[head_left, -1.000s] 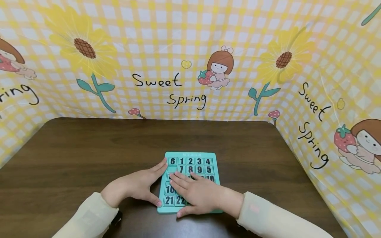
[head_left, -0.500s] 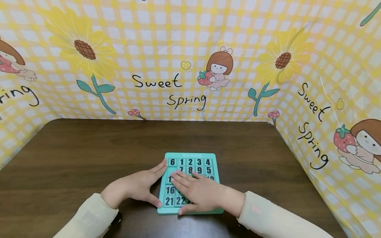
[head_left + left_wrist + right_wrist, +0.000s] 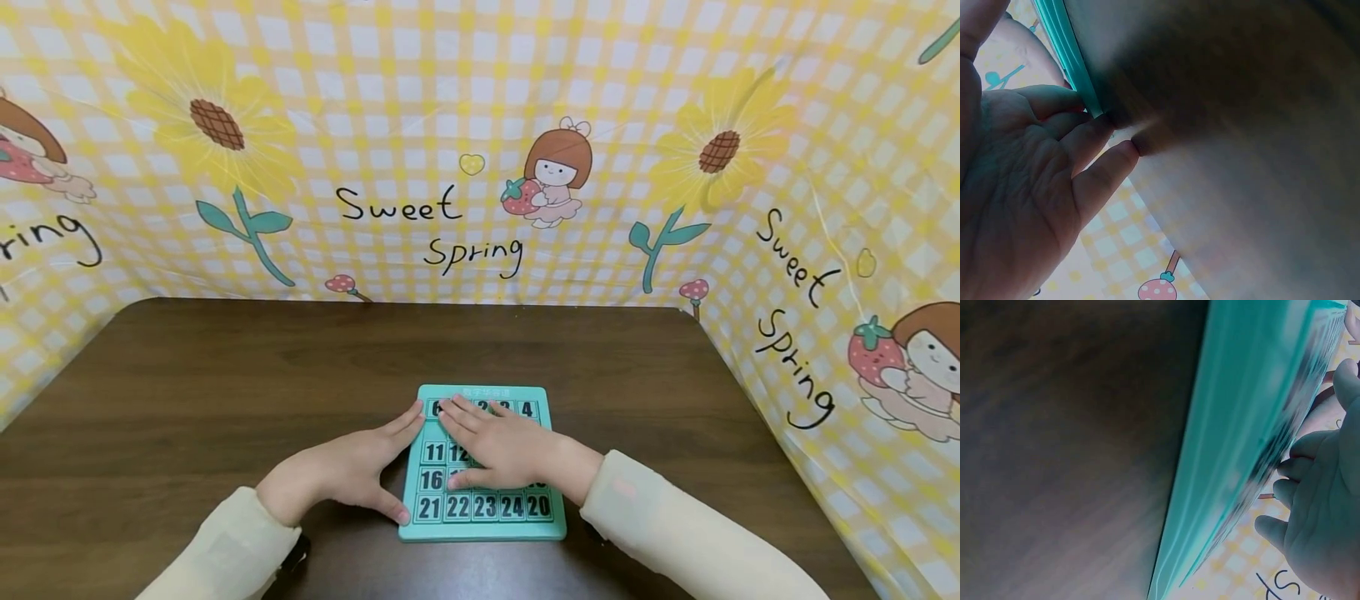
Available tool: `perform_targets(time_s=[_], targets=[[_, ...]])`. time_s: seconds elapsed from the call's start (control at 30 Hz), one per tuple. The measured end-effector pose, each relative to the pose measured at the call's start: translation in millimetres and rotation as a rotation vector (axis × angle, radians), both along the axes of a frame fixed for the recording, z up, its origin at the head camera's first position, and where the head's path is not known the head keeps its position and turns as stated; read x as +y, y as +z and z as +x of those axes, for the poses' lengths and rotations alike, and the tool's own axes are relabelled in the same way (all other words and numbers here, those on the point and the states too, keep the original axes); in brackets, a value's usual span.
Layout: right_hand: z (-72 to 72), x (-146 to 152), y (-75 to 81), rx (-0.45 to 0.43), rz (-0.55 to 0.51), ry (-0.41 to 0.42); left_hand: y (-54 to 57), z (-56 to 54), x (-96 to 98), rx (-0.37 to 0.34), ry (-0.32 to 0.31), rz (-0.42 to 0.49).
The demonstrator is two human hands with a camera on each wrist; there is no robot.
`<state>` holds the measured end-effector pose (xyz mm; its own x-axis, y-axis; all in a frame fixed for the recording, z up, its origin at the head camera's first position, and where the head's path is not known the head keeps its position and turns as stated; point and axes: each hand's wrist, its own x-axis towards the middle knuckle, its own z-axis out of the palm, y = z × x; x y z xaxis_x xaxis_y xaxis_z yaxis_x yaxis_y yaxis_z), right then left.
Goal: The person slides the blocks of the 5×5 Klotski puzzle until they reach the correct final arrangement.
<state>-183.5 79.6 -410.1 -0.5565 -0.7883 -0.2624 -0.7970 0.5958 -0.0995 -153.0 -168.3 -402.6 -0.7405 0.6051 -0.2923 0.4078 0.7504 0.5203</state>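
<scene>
A turquoise sliding number puzzle point(image 3: 483, 534) lies flat on the brown table, black numerals on its square tiles. My left hand point(image 3: 341, 467) rests against its left edge, thumb at the near corner and fingertips near the far corner. In the left wrist view those fingers point(image 3: 1107, 181) reach the frame's side. Spread over the upper rows is my right hand point(image 3: 502, 450), fingertips at the top row beside tile 6. It hides several tiles. An empty slot point(image 3: 435, 430) shows at the left of the second row. The bottom row point(image 3: 484, 507) reads 21, 22, 23, 24, 20.
The wooden table point(image 3: 300, 358) extends around the puzzle on all sides. Yellow checked cloth point(image 3: 405, 108) printed with flowers and figures stands behind it and along both sides.
My right hand has shifted away from me, from the middle rows to the top rows, uncovering the bottom row and tiles 11 and 12. My left hand keeps its place at the edge.
</scene>
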Motion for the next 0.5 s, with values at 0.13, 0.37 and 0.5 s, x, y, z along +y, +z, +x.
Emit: perform_targets(time_s=[0.13, 0.37, 0.5], targets=[[0.5, -0.4, 0.6, 0.002, -0.003, 0.007, -0.1, -0.6, 1.4, -0.002, 0.004, -0.001], [6.8, 0.6, 1.1, 0.001, 0.004, 0.037, 0.0, -1.5, 1.6, -0.005, 0.001, -0.004], [13.7, 1.0, 0.2, -0.006, 0.003, 0.058, 0.4, -0.7, 0.7, -0.012, -0.001, 0.0]])
